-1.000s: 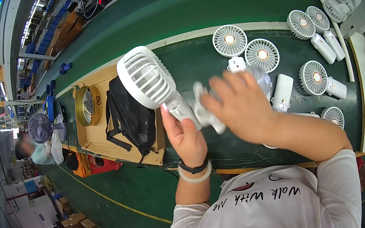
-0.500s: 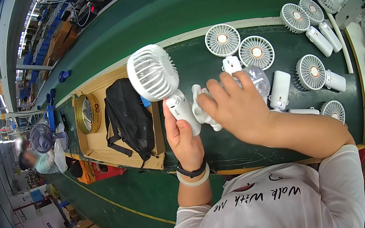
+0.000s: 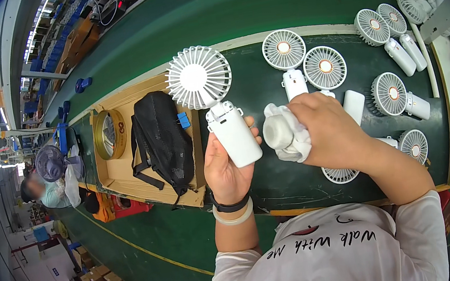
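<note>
Head view: white fan (image 3: pixel 230 127), bunched white cloth (image 3: pixel 288 137) above the bench (image 3: pixel 288 192).
The left hand (image 3: pixel 226 174) curls its fingers around the fan; the right hand (image 3: pixel 333 131) clenches the cloth.

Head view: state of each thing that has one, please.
Held fan: held up in left hand
White cloth: crumpled, in right hand
Loose fans: lying on table, several grilles facing up
Black bag: lying in cardboard tray
Cardboard tray: open-topped
Desk fan: on or off, cannot tell
</note>
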`<control>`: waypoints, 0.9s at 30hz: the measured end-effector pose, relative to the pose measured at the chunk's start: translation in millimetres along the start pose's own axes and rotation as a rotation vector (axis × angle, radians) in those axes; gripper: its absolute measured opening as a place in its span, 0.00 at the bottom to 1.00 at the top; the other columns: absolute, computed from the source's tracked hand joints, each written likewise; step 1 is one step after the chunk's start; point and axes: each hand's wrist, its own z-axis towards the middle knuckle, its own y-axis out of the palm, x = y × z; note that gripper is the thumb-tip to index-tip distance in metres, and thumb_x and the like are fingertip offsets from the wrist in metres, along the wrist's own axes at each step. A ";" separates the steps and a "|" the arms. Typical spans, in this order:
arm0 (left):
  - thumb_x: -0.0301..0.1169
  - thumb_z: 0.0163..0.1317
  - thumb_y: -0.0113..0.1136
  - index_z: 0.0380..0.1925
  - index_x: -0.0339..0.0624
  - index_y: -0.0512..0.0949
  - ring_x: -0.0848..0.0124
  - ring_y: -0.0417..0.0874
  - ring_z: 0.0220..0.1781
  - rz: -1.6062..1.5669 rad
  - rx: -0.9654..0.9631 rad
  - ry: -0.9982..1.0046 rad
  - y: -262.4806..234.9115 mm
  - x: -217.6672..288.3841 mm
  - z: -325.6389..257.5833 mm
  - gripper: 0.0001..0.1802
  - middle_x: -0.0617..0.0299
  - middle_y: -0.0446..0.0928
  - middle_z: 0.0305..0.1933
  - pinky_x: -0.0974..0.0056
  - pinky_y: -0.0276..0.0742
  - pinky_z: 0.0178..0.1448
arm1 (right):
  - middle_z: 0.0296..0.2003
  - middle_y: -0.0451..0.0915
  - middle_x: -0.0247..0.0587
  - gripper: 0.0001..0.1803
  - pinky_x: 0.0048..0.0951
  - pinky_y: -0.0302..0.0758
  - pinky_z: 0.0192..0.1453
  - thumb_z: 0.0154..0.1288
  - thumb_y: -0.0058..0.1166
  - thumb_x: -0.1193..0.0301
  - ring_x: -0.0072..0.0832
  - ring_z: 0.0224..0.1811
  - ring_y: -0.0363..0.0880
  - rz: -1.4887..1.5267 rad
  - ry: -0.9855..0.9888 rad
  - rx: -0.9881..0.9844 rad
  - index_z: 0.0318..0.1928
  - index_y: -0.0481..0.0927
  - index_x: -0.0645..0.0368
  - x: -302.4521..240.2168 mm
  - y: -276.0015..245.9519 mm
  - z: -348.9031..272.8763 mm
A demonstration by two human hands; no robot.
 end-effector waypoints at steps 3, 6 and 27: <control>0.35 0.70 0.41 0.61 0.33 0.57 0.55 0.75 0.55 0.011 -0.065 0.014 1.2 0.5 5.0 0.24 0.41 0.68 0.57 0.53 0.71 0.59 | 0.37 0.74 0.40 0.22 0.39 0.68 0.45 0.45 0.63 0.66 0.38 0.42 0.73 -0.070 -0.019 0.016 0.44 0.76 0.58 -1.6 -0.1 6.1; 0.33 0.69 0.43 0.63 0.33 0.55 0.58 0.72 0.59 0.153 0.133 0.117 15.7 -5.8 2.8 0.26 0.45 0.67 0.60 0.54 0.67 0.62 | 0.37 0.73 0.39 0.20 0.39 0.66 0.45 0.45 0.59 0.69 0.37 0.43 0.72 -0.424 -0.126 0.169 0.43 0.77 0.57 -6.8 2.2 14.6; 0.35 0.58 0.61 0.59 0.36 0.58 0.65 0.74 0.43 0.301 0.080 0.137 49.9 24.2 -25.8 0.33 0.56 0.67 0.45 0.60 0.79 0.44 | 0.59 0.58 0.58 0.47 0.38 0.63 0.65 0.43 0.66 0.70 0.53 0.64 0.58 0.502 -0.100 -0.053 0.61 0.52 0.64 -1.7 127.7 75.2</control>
